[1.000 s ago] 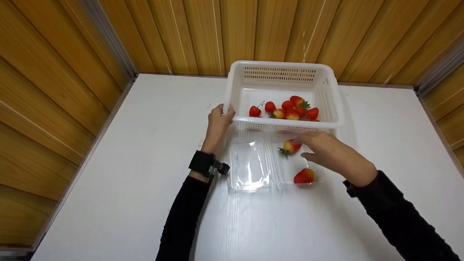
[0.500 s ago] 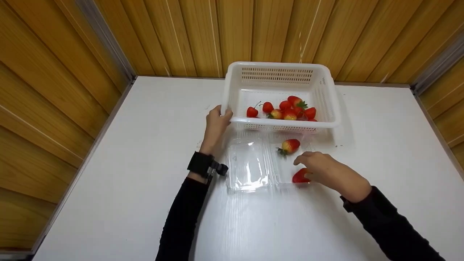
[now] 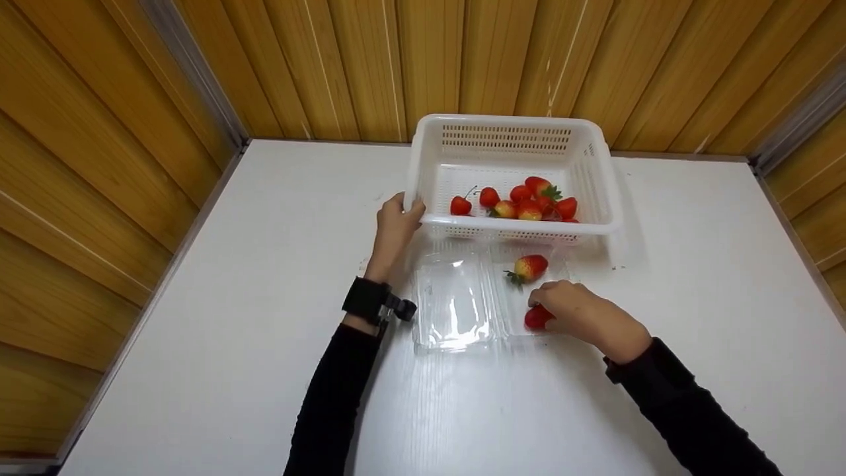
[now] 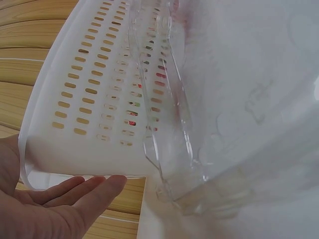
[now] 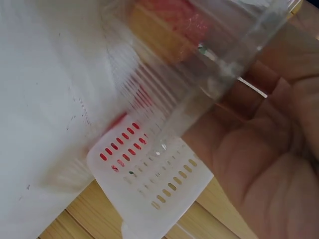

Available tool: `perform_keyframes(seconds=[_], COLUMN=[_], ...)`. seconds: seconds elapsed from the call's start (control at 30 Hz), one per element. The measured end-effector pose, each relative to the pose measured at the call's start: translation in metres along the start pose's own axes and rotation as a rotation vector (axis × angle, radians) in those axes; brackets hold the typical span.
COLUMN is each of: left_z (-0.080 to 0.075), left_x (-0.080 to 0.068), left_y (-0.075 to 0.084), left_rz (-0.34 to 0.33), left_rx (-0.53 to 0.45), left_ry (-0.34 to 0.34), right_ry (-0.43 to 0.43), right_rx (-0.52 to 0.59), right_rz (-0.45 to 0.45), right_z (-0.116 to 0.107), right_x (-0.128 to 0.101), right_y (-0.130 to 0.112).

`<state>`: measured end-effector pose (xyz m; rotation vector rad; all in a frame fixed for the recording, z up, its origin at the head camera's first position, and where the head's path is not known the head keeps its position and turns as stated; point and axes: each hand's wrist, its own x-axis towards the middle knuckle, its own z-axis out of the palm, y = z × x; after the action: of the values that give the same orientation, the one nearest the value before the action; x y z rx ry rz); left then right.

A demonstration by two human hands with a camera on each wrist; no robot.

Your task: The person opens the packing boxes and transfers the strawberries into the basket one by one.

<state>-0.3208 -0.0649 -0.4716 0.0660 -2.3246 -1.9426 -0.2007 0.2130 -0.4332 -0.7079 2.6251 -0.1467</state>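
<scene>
While your left hand [image 3: 394, 228] steadies the basket [image 3: 611, 198] by its near corner, fingers relaxed against it, your right hand [image 3: 578, 311] pinches a strawberry [image 3: 535, 318] inside the clear tray [image 3: 456, 304]. That tray sits on the surface just before the basket, keeping each reach short.

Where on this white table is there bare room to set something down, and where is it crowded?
The table is bare left of the left hand, right of the basket, and along the near edge between the sleeves. It is crowded in the middle: basket, clear clamshell tray and right hand on a strawberry sit close together.
</scene>
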Motion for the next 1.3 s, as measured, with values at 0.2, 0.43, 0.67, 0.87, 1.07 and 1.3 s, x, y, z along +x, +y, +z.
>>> perform_keyframes(seconds=[0.2,0.43,0.67,0.87,1.07,1.3], left_z=[-0.001,-0.001,0.001,0.0,0.0,-0.001], left_x=[-0.002,-0.002,-0.001,0.0,-0.001,-0.001], left_y=[-0.001,-0.003,-0.002,-0.002,-0.001,-0.002], left_rz=[-0.01,-0.004,0.005,-0.002,-0.009,-0.011], left_rx=[-0.051,-0.083,-0.015,0.007,0.002,-0.017], left_ry=[-0.026,-0.043,-0.01,-0.002,-0.006,-0.008], right_ry=[0.049,0.146,0.173,0.212,0.276,0.35], right_rx=[0.058,0.139,0.093,0.119,0.12,0.153], right_rz=[0.02,-0.002,-0.003,0.012,0.011,0.032], right_z=[0.006,0.012,0.014,0.016,0.018,0.018], right_x=[0.003,0.002,0.002,0.001,-0.003,-0.004], right_y=[0.001,0.0,0.001,0.003,0.003,0.0])
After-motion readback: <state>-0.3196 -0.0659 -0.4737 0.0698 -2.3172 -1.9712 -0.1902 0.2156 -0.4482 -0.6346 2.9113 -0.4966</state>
